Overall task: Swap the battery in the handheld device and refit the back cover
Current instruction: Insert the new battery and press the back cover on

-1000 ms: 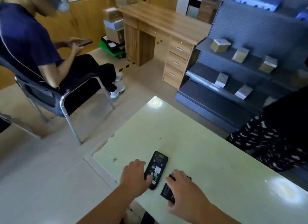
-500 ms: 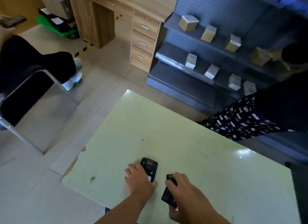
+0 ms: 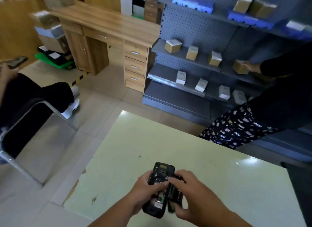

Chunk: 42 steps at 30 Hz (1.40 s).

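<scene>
A black handheld device is lifted above the pale green table, back side up with its open compartment showing. My left hand grips the device along its left side. My right hand holds a black rectangular battery against the device's right edge, fingers curled around it. No separate back cover can be made out.
A person in patterned trousers stands at the table's far right, reaching to grey shelves with small boxes. A seated person on a metal-framed chair is at left. A wooden desk stands behind.
Both hands have lifted their items off the table and brought them together. The device was lying flat under my left hand before; the battery was at the table under my right.
</scene>
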Each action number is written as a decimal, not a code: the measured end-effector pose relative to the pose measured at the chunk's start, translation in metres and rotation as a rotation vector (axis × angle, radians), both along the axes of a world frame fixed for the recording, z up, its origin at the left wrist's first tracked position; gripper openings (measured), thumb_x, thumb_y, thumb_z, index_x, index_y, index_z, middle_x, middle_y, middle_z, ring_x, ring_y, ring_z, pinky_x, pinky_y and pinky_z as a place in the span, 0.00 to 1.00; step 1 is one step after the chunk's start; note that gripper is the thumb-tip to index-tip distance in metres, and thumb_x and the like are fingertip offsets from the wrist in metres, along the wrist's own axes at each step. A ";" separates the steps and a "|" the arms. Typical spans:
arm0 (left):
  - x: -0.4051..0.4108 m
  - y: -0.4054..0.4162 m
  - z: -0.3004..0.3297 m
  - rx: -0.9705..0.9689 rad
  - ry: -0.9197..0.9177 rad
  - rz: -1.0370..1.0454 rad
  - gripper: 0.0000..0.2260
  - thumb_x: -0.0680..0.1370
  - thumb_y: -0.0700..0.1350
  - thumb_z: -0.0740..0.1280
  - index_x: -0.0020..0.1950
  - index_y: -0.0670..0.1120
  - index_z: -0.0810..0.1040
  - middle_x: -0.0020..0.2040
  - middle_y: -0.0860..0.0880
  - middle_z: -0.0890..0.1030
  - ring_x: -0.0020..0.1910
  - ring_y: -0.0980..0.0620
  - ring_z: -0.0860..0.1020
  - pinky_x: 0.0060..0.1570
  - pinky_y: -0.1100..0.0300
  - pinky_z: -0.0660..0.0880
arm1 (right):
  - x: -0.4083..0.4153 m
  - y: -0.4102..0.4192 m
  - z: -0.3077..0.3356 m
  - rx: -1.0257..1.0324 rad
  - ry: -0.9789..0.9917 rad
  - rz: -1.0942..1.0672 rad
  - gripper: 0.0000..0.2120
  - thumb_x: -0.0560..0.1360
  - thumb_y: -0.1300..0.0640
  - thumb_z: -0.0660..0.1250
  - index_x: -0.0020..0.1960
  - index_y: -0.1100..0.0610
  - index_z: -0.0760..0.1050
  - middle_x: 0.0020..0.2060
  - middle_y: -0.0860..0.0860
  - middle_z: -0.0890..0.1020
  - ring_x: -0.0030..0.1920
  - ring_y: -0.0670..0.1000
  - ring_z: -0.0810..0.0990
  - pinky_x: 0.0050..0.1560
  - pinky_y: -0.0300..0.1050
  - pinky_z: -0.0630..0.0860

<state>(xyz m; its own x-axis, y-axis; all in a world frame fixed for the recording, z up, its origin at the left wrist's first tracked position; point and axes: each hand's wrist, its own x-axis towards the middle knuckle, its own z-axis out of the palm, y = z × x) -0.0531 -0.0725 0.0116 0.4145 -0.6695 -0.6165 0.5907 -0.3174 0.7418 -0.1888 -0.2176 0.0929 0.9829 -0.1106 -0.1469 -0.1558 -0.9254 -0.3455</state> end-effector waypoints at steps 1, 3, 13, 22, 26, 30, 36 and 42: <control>-0.002 -0.001 0.009 -0.026 0.068 0.014 0.17 0.75 0.49 0.77 0.61 0.46 0.83 0.53 0.43 0.88 0.49 0.45 0.86 0.43 0.55 0.81 | -0.001 -0.001 0.004 -0.003 -0.014 0.011 0.31 0.70 0.47 0.66 0.73 0.43 0.68 0.67 0.47 0.72 0.66 0.49 0.72 0.51 0.45 0.82; -0.004 -0.004 0.023 -0.087 0.265 0.029 0.18 0.79 0.57 0.66 0.57 0.44 0.85 0.49 0.41 0.87 0.44 0.44 0.85 0.42 0.56 0.79 | -0.001 -0.001 0.012 -0.005 -0.033 0.033 0.33 0.70 0.47 0.66 0.75 0.43 0.66 0.69 0.47 0.71 0.68 0.48 0.71 0.54 0.45 0.82; -0.005 -0.014 0.050 -0.163 0.387 0.094 0.32 0.81 0.68 0.52 0.58 0.47 0.86 0.48 0.44 0.86 0.43 0.44 0.85 0.37 0.55 0.81 | 0.005 0.013 0.011 -0.088 -0.077 0.230 0.25 0.67 0.43 0.68 0.62 0.48 0.81 0.62 0.46 0.83 0.60 0.47 0.81 0.59 0.38 0.79; -0.007 -0.009 0.045 -0.192 0.460 0.152 0.36 0.79 0.71 0.52 0.64 0.45 0.84 0.50 0.42 0.86 0.42 0.45 0.85 0.37 0.56 0.79 | 0.013 0.011 0.004 -0.298 -0.148 0.163 0.20 0.73 0.39 0.64 0.63 0.41 0.78 0.61 0.46 0.81 0.58 0.52 0.78 0.57 0.49 0.80; -0.012 -0.009 0.048 -0.223 0.481 0.165 0.34 0.79 0.70 0.54 0.57 0.46 0.88 0.50 0.40 0.87 0.45 0.43 0.86 0.44 0.53 0.81 | 0.016 0.007 0.012 -0.265 -0.206 0.070 0.20 0.71 0.48 0.76 0.61 0.36 0.77 0.62 0.49 0.79 0.59 0.55 0.77 0.57 0.52 0.77; -0.008 -0.013 0.054 -0.199 0.505 0.152 0.35 0.79 0.72 0.54 0.62 0.46 0.85 0.56 0.40 0.85 0.52 0.42 0.84 0.51 0.50 0.79 | 0.014 -0.002 0.009 -0.284 -0.249 0.109 0.19 0.76 0.50 0.73 0.65 0.38 0.75 0.64 0.50 0.78 0.63 0.54 0.76 0.63 0.52 0.73; 0.005 -0.014 0.048 -0.157 0.472 0.160 0.37 0.78 0.73 0.54 0.66 0.46 0.83 0.69 0.37 0.80 0.61 0.41 0.79 0.59 0.49 0.76 | 0.026 -0.002 -0.009 -0.227 -0.321 0.057 0.16 0.80 0.49 0.64 0.67 0.40 0.76 0.64 0.54 0.79 0.64 0.56 0.76 0.67 0.54 0.68; 0.011 -0.013 0.038 -0.121 0.480 0.154 0.40 0.78 0.74 0.52 0.65 0.44 0.83 0.65 0.38 0.81 0.60 0.39 0.78 0.54 0.48 0.79 | 0.030 0.002 -0.023 -0.024 -0.257 -0.005 0.17 0.81 0.37 0.62 0.67 0.40 0.78 0.72 0.51 0.72 0.74 0.54 0.68 0.78 0.57 0.59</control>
